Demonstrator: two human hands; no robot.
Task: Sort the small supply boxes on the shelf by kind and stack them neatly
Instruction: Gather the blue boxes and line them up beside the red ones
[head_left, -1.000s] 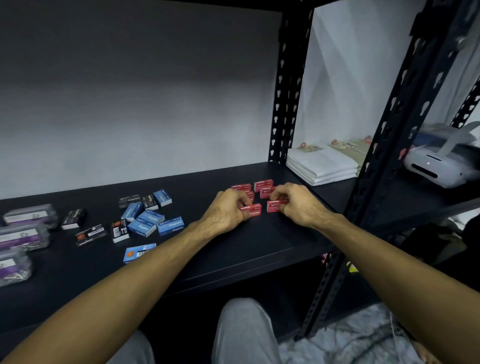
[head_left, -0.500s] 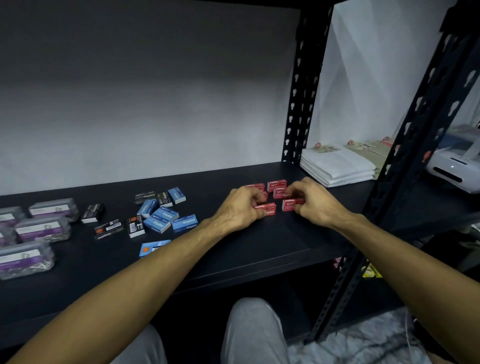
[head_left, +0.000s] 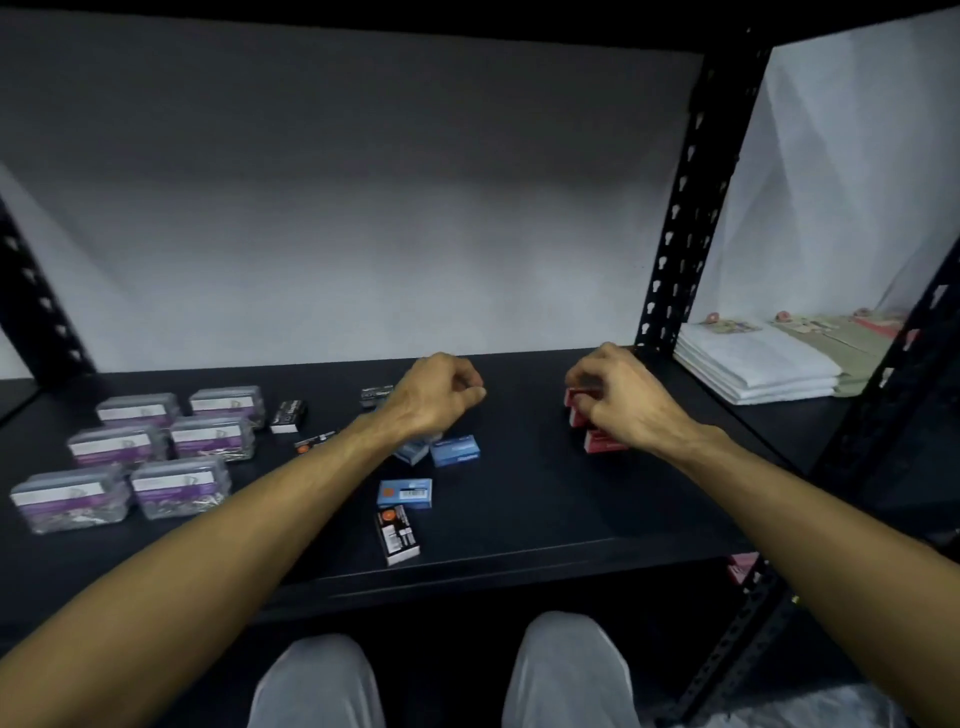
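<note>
On the black shelf (head_left: 545, 525), my right hand (head_left: 621, 402) grips a stack of small red boxes (head_left: 597, 441) at the right; most of the stack is hidden under my fingers. My left hand (head_left: 434, 397) hovers with fingers curled and nothing seen in it, above the blue boxes (head_left: 456, 450). Another blue box (head_left: 404, 492) lies nearer me, with a small black box (head_left: 397, 535) just in front of it. More black boxes (head_left: 288, 415) lie behind and left of my left wrist. Several clear cases with purple labels (head_left: 179, 486) sit in rows at the left.
A black perforated upright (head_left: 680, 228) stands at the shelf's back right. Beyond it lies a pile of folded white cloth (head_left: 753, 364). A grey wall closes the back. Another upright (head_left: 753, 639) runs down at the front right. My knees show below the shelf.
The view has shifted left and up. My left hand has left the red boxes and moved left over the blue ones. The red boxes are now gathered into a stack under my right hand.
</note>
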